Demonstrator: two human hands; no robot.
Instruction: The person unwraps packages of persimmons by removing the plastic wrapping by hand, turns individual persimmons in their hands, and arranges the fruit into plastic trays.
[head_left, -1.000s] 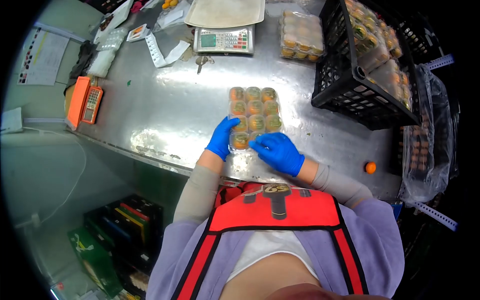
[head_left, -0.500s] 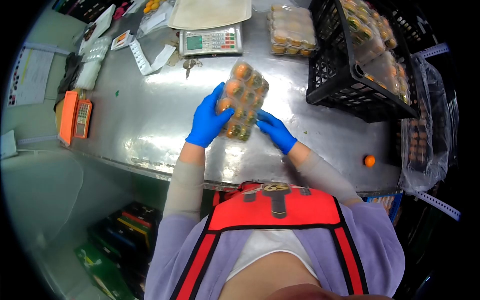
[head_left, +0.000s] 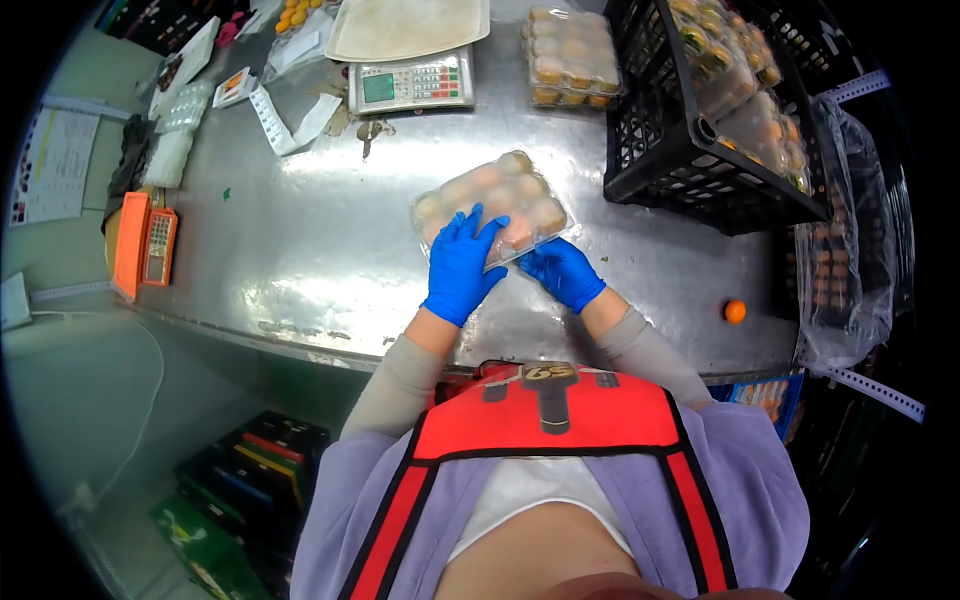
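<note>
A clear plastic clamshell pack (head_left: 515, 195) of round orange fruits sits at the middle of the metal table, its blurry, whitish side facing up. My left hand (head_left: 464, 262), in a blue glove, rests on the pack's near left part with the fingers spread over it and the thumb by the near edge. At the near right edge is my right hand (head_left: 562, 273), also blue-gloved; its fingers are bent against the pack, and their tips are partly hidden beneath it. Whether the pack lies fully flat on the table I cannot tell.
A scale (head_left: 412, 82) stands at the back, with several stacked fruit packs (head_left: 573, 55) right of it. A black crate (head_left: 660, 150) holding more packs stands at the right. One loose orange fruit (head_left: 735, 311) lies near the front edge. An orange scale (head_left: 158, 245) is at the left.
The pack has turned over and swung round; its whitish side now faces up, where fruits with green patches showed before. My left hand has moved from its left side onto its top.
</note>
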